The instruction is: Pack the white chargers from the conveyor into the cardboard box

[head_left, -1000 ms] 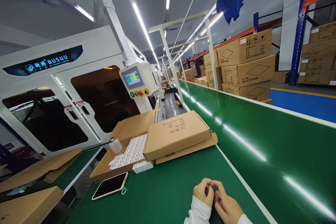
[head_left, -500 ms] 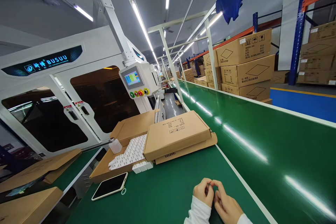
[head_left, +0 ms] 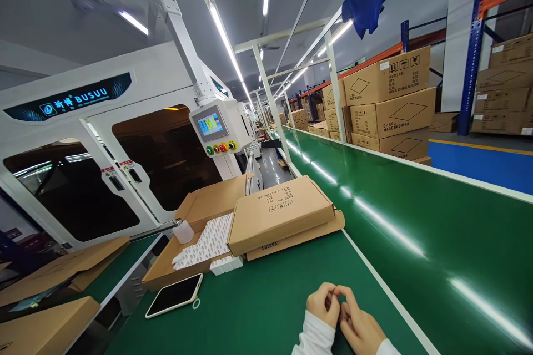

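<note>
Above the green table [head_left: 250, 305], near its right edge, my left hand [head_left: 323, 304] and my right hand [head_left: 358, 321] are close together, fingertips meeting. The fingers of both are curled and pinched; whatever they hold, if anything, is too small or hidden to name. A phone [head_left: 175, 295] lies face up to the left, with a small ring [head_left: 196, 303] beside it. Behind the phone, an open carton [head_left: 160, 274] holds rows of small white parts [head_left: 208, 241] and a white container [head_left: 183, 231]. A few white pieces [head_left: 226, 264] sit against the carton's front.
A closed cardboard box [head_left: 283, 213] rests on a flattened one in front of my hands. The green conveyor [head_left: 400, 205] runs along the right. At the left stand a white machine [head_left: 95, 150] with a control panel [head_left: 212, 125] and more cardboard [head_left: 50, 327].
</note>
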Motion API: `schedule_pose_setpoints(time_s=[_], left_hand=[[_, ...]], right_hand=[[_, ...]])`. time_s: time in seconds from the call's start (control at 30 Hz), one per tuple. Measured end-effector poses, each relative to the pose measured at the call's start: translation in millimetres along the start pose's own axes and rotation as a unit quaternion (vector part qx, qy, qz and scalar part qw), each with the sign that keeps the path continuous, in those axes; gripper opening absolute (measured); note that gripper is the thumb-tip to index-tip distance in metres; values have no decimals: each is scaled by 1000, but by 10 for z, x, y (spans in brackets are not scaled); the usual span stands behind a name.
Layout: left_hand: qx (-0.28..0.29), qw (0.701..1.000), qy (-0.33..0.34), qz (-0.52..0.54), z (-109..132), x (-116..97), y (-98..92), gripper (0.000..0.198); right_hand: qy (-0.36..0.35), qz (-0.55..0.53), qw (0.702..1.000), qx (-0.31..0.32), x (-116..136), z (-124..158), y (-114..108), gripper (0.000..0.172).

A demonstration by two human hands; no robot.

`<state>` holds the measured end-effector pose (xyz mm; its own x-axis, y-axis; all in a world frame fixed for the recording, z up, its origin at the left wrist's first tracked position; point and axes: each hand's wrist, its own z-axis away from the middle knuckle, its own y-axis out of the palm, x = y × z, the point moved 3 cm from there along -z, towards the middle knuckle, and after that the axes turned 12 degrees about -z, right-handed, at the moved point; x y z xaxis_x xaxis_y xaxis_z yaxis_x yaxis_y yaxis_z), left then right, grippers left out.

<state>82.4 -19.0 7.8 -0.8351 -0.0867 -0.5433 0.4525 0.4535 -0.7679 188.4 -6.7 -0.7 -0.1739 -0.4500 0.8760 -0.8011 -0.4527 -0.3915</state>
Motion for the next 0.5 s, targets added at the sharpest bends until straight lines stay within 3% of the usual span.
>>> schedule_pose_setpoints(time_s=[0.5], left_hand=[[-9,1000,0,-12,8,-12,-9,19]], right_hand=[[1,3,1000,6,12,0,-5,39]])
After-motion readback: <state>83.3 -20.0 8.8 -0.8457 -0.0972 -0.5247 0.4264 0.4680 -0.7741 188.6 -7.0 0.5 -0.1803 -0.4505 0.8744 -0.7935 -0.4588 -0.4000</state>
